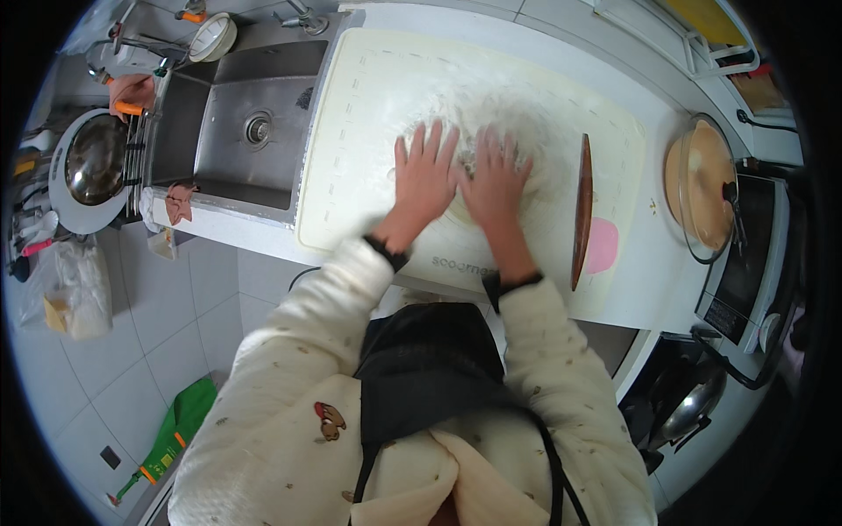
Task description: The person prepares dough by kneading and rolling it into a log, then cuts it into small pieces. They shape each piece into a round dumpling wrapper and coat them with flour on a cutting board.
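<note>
My left hand lies palm down over a pale kneading mat, its fingers spread and pointing away from me. Beside it, thumbs close together, my right hand is also flat with fingers apart, its fingertips in loose white flour. A pale rounded patch, perhaps dough, shows partly around and below the right hand; my hands hide much of it. To the right of that hand, a dark wooden rolling pin rests lengthwise on the mat. A pink flat scraper lies against its right side.
A steel sink is set into the counter at left, with a white bowl behind it. At far right stand a round tan container under a glass lid and a microwave. Pans sit lower right.
</note>
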`<state>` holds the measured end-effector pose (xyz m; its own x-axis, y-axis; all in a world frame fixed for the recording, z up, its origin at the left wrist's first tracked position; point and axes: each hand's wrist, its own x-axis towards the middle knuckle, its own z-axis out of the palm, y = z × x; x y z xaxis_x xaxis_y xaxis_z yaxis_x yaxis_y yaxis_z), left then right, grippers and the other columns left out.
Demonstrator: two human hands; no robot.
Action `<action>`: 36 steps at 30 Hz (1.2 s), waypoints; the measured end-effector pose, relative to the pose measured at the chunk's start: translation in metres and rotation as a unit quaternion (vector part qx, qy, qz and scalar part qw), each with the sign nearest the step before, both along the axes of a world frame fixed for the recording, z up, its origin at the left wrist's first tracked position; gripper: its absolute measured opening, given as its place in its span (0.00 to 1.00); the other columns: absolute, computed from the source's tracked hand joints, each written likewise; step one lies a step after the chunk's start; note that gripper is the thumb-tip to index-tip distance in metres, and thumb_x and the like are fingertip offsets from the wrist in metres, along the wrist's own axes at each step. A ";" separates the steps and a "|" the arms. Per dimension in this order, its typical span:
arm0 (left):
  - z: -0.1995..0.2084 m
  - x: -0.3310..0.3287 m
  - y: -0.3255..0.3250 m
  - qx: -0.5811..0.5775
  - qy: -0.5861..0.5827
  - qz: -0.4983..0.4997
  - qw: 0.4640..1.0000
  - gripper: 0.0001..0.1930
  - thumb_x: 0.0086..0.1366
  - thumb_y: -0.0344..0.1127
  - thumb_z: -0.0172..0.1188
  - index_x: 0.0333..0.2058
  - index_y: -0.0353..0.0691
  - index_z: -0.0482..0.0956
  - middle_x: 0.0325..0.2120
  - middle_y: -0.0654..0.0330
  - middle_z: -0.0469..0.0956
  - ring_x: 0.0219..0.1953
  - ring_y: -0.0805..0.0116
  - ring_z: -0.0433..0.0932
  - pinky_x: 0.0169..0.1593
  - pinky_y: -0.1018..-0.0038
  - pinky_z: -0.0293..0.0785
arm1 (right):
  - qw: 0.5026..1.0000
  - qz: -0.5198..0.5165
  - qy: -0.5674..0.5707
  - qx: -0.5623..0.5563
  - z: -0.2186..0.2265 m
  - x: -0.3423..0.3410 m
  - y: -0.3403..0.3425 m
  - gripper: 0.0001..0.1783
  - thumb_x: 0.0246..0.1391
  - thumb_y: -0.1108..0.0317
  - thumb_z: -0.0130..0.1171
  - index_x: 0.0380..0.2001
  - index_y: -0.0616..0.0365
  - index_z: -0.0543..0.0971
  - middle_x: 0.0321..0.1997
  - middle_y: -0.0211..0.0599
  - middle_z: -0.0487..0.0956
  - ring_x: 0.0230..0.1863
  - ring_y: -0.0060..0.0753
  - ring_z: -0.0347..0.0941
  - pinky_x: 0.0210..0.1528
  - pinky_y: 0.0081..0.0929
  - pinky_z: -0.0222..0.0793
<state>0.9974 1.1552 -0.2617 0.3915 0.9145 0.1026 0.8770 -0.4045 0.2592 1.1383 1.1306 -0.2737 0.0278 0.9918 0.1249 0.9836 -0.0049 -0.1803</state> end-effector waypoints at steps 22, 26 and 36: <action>0.009 -0.023 -0.039 -0.026 0.031 -0.030 0.999 0.32 0.67 0.49 0.56 0.68 0.53 0.62 0.70 0.53 0.56 0.72 0.48 0.51 0.67 0.37 0.46 | 0.994 -0.050 -0.079 -0.048 -0.004 0.063 -0.049 0.42 0.57 0.42 0.56 0.69 0.49 0.63 0.73 0.45 0.60 0.74 0.49 0.52 0.67 0.71 0.42; 0.001 -0.018 0.007 0.017 0.058 0.029 0.998 0.33 0.68 0.47 0.55 0.69 0.49 0.60 0.70 0.52 0.55 0.72 0.48 0.50 0.68 0.37 0.44 | 0.994 -0.093 -0.042 0.044 -0.018 0.090 0.002 0.38 0.61 0.42 0.53 0.69 0.47 0.63 0.74 0.44 0.58 0.75 0.50 0.50 0.67 0.70 0.42; 0.005 0.043 -0.072 -0.074 -0.029 -0.065 0.995 0.37 0.66 0.49 0.54 0.68 0.35 0.57 0.71 0.51 0.52 0.73 0.54 0.49 0.70 0.42 0.43 | 0.996 0.029 0.035 -0.072 0.006 0.049 -0.087 0.39 0.58 0.47 0.56 0.68 0.56 0.64 0.74 0.42 0.59 0.75 0.49 0.50 0.68 0.72 0.41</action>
